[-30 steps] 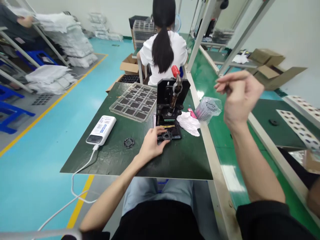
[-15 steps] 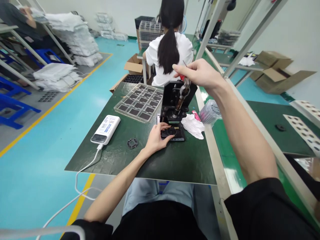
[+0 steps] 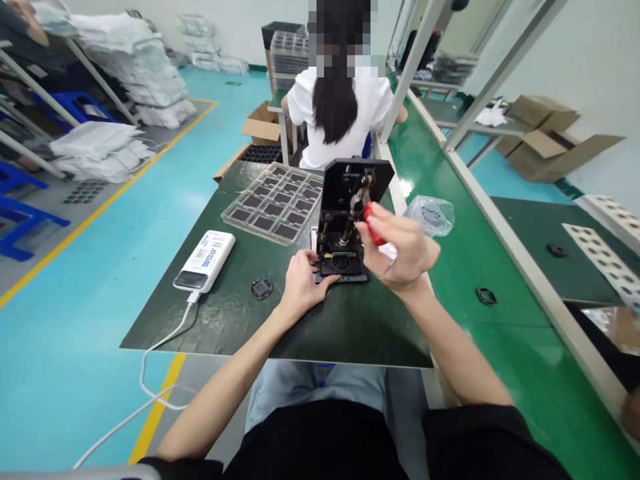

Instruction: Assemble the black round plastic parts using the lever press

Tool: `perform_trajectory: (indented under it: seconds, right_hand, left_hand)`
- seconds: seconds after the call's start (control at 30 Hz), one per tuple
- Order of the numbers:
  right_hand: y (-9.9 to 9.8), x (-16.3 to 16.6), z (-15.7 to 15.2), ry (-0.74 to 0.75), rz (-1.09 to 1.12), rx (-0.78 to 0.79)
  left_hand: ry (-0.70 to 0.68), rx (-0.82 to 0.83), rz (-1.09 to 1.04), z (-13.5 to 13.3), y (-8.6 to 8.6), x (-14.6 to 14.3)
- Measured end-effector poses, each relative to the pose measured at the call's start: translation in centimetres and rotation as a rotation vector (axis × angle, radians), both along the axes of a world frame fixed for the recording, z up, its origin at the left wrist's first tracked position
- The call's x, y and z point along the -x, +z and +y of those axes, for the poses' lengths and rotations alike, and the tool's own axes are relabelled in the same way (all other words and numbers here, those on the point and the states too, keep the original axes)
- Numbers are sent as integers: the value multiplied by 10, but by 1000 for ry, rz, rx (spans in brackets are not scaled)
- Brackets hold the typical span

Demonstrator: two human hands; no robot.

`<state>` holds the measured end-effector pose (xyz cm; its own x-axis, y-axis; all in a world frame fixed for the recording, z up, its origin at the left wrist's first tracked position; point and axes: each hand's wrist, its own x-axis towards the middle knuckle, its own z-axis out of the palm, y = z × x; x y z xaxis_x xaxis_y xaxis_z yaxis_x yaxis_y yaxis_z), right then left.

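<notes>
Right hand is clenched around the red-knobbed lever of the small black press; the lever's long axis slopes from the press head down toward the person. Left hand rests flat, unclenched, fingertips touching the press base on the dark green mat.
</notes>
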<state>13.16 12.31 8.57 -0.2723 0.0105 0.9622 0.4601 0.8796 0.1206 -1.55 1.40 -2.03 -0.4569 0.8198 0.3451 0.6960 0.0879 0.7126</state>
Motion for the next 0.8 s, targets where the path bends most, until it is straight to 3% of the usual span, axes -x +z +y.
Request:
perform_trajectory:
  seconds: [0.07, 0.13, 0.2, 0.27, 0.4, 0.5, 0.57, 0.63, 0.73, 0.8]
  right_hand:
    - [-14, -2, 4, 38, 8, -66]
    - [-15, -6, 4, 86, -15, -65]
    - [-3, -9, 2, 152, -51, -24]
    - [23, -7, 2, 210, -32, 72]
    - [98, 16, 34, 279, -107, 560]
    - [126, 39, 81, 282, -370, 1003]
    - [115, 44, 106, 262, -316, 1130]
    - [84, 38, 114, 255, -44, 1089]
    - [18, 12, 88, 137, 323, 952]
    - [-24, -6, 52, 56, 241, 970]
  left_hand:
    - [4, 12, 5, 0, 1, -1]
    - [3, 22, 18, 0, 1, 0]
    - [-2, 30, 39, 0, 1, 0]
    - [-11, 35, 63, 1, 1, 1]
    - [-26, 47, 109, 1, 0, 1]
    - [-26, 66, 107, -2, 0, 1]
    - [-50, 79, 87, -4, 4, 3]
    - [-128, 96, 63, -5, 12, 12]
    - [-225, 134, 45, 1, 35, 42]
    - [-71, 144, 132, 13, 53, 69]
